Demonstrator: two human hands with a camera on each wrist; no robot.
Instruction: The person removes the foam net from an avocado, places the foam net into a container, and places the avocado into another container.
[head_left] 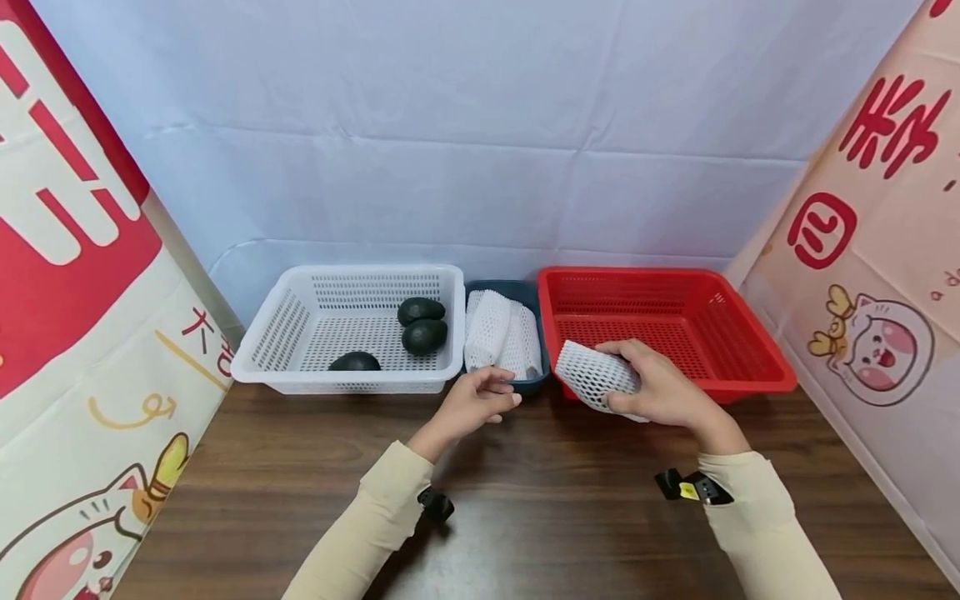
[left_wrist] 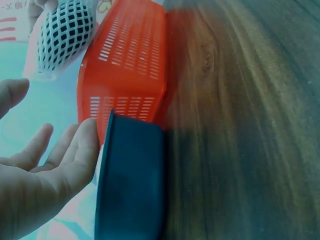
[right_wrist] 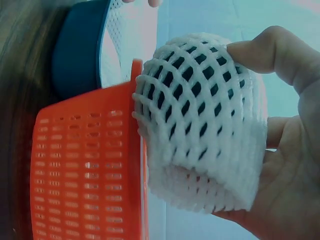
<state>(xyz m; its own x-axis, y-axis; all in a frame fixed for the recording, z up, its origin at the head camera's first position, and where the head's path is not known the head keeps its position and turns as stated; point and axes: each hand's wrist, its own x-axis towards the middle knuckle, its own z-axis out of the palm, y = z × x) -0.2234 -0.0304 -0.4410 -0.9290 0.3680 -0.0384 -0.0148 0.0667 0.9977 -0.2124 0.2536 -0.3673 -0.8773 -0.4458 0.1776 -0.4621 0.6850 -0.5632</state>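
Note:
My right hand (head_left: 663, 387) grips an avocado in a white foam net sleeve (head_left: 597, 377) over the near left rim of the red basket (head_left: 750, 385). In the right wrist view, the dark fruit shows through the mesh of the foam net (right_wrist: 200, 100), and the sleeve's loose end gapes. Holding nothing, my left hand (head_left: 474, 404) hovers at the front of the blue bin (head_left: 534, 385), its fingers loosely bent. White foam net sleeves (head_left: 491, 329) lie in that bin. To the left, the white basket (head_left: 262, 350) contains three bare avocados (head_left: 424, 337).
The three containers stand side by side along the back of a brown wooden table (head_left: 555, 517). A pale cloth (head_left: 450, 125) hangs behind them. Printed banners (head_left: 877, 275) flank the table on both sides.

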